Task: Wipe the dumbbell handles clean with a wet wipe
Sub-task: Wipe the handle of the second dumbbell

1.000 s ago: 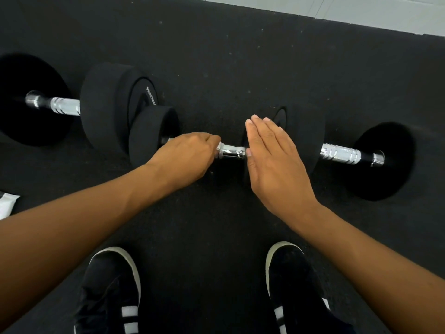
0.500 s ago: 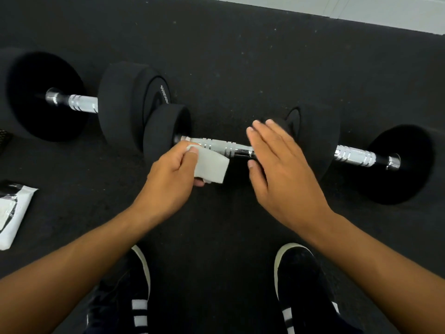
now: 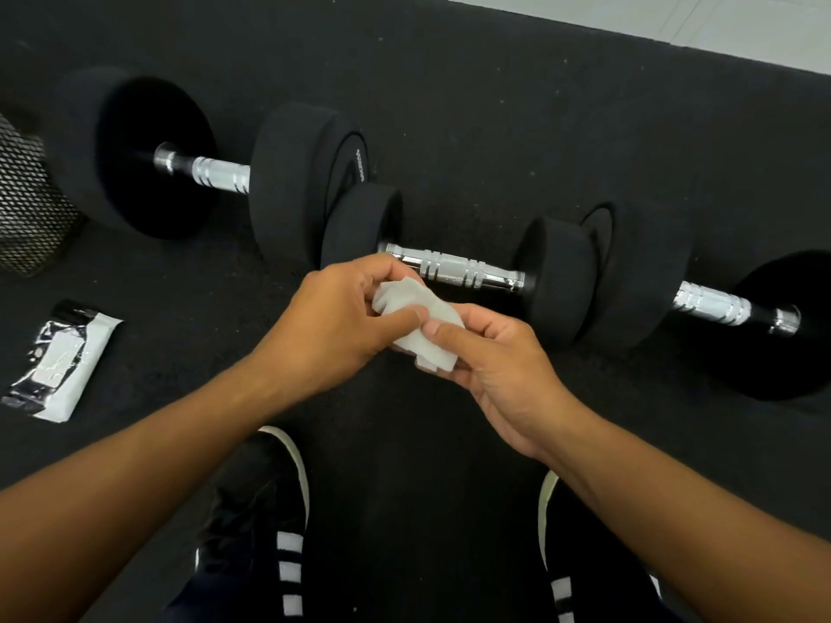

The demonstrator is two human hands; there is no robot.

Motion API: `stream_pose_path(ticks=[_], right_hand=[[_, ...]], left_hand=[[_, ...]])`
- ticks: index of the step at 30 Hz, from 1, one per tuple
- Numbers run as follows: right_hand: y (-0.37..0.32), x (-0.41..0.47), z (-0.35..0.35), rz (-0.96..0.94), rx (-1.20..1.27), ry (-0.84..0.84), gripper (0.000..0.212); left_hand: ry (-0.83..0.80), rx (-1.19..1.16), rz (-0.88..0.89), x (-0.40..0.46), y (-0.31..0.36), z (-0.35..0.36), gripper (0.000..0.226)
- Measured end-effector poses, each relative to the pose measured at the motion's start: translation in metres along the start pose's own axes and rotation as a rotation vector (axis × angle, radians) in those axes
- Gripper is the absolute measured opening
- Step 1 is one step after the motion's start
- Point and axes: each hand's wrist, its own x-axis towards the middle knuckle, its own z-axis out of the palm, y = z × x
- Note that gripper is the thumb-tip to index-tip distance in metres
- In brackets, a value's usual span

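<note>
Three black dumbbells lie in a row on the dark floor mat. The middle dumbbell's chrome handle (image 3: pixel 454 267) is bare, just beyond my hands. The left dumbbell's handle (image 3: pixel 216 173) and the right dumbbell's handle (image 3: pixel 715 303) also show. A crumpled white wet wipe (image 3: pixel 422 326) is held between both hands, off the handle. My left hand (image 3: pixel 332 321) pinches its left side with thumb and fingers. My right hand (image 3: pixel 499 357) grips its right side from below.
A black-and-white wet wipe pack (image 3: pixel 58 361) lies on the mat at the left. A metal mesh bin (image 3: pixel 27 204) stands at the far left edge. My two black shoes (image 3: pixel 270 523) are below my arms. A pale tiled floor (image 3: pixel 719 20) borders the mat at the top right.
My left hand drew the wipe off the middle handle toward me. My right hand left its place over the handle and took hold of the wipe. The view shifted, bringing the pack and bin in.
</note>
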Motion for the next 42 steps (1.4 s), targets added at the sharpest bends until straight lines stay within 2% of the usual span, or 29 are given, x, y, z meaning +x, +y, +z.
stream_pose_path(ticks=[5,9,12,18,21,24,26,37,42], right_hand=[[0.011,0.002,0.011,0.098,0.157,0.103,0.005],[0.012,0.004,0.017,0.155,0.341,0.027,0.028],[0.012,0.007,0.018,0.154,0.381,0.039,0.029],[0.026,0.019,0.014,0.237,0.342,0.356,0.015],[0.027,0.041,0.017,0.229,0.353,0.405,0.023],[0.018,0.068,0.025,0.174,0.397,0.361,0.031],[0.015,0.08,0.03,0.171,0.462,0.315,0.035],[0.029,0.07,0.027,0.209,0.554,0.214,0.045],[0.029,0.081,0.03,0.192,0.436,0.291,0.04]], left_hand=[[0.081,0.13,-0.042,-0.005,-0.012,-0.011,0.019],[0.027,0.221,0.036,-0.013,-0.018,-0.009,0.015],[0.137,0.329,0.132,-0.01,-0.02,-0.008,0.02],[0.369,0.556,0.379,-0.005,-0.018,-0.021,0.035],[0.294,0.726,0.393,0.004,-0.021,-0.022,0.055],[0.12,0.888,0.331,0.012,-0.034,-0.021,0.072],[0.07,0.945,0.329,0.013,-0.04,-0.021,0.076],[0.089,0.885,0.377,0.016,-0.049,-0.021,0.076],[0.125,0.885,0.374,0.013,-0.049,-0.014,0.075]])
